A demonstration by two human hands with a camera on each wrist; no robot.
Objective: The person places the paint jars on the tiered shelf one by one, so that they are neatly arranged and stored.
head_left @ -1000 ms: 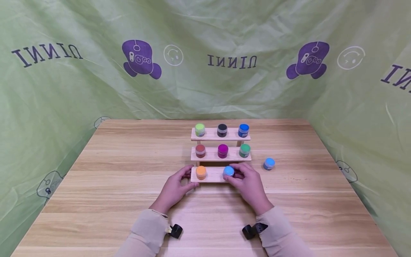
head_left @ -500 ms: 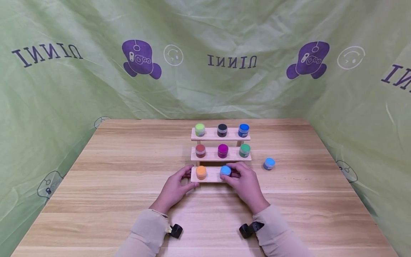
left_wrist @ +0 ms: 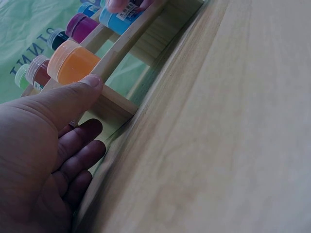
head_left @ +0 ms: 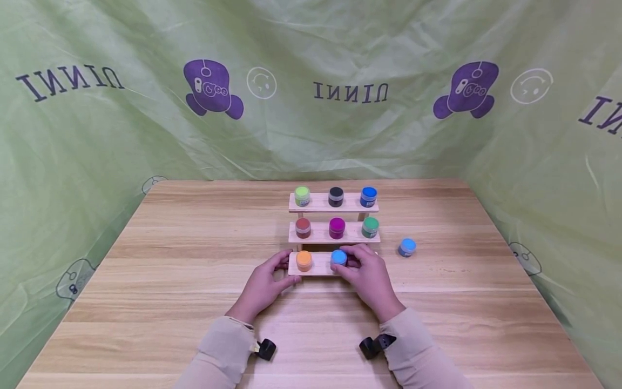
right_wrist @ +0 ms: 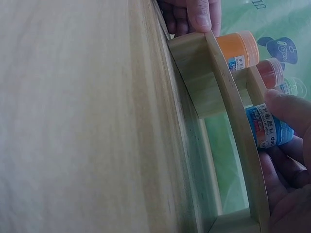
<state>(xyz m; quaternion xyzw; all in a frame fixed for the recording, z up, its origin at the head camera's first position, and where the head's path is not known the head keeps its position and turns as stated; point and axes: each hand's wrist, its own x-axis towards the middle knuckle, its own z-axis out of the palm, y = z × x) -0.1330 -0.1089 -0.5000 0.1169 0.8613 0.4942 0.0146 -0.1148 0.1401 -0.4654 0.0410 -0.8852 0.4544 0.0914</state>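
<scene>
A three-tier wooden rack (head_left: 320, 268) stands on the table with small paint jars on each step. My right hand (head_left: 367, 274) pinches a light blue paint jar (right_wrist: 268, 127) between thumb and fingers, its base at the middle of the lowest step. Left of it on that step sits an orange paint jar (head_left: 304, 261). My left hand (head_left: 266, 281) holds the left end of the lowest step, its thumb (left_wrist: 90, 81) on the front corner and the index finger largely hidden behind the wood. The other left fingers are bent below the step.
Red-brown (head_left: 303, 228), magenta (head_left: 337, 228) and green jars (head_left: 370, 227) fill the middle step. Light green (head_left: 302, 196), black (head_left: 336, 197) and dark blue jars (head_left: 369, 197) stand on top. Another light blue jar (head_left: 407, 247) is on the table right of the rack. A green curtain (head_left: 291, 135) surrounds the table.
The right hand has shifted left along the lowest step with the light blue jar, bringing it nearer the orange one. My left hand keeps its place at the rack's end.
</scene>
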